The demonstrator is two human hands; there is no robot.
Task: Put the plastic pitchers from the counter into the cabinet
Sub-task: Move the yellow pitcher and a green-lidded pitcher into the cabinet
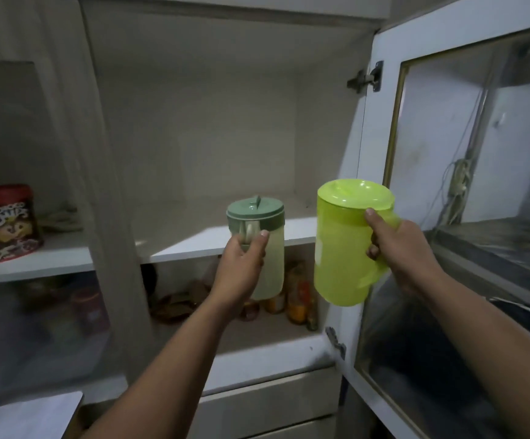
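Note:
My left hand [241,267] grips the handle of a small pale pitcher with a grey-green lid [271,248], held upright in front of the edge of the cabinet's middle shelf [194,245]. A larger lime-green pitcher with a matching lid [342,248] hangs in my right hand [399,251], which is closed round its handle. It tilts slightly and sits just right of the small pitcher, in front of the open cabinet. Both pitchers are in the air, outside the shelf.
The cabinet's glass door [447,217] stands open on the right. Its middle shelf shows bare white board. The lower shelf [257,334] holds several jars and bottles. A red cereal tub [4,223] sits behind the closed left door. Drawers lie below.

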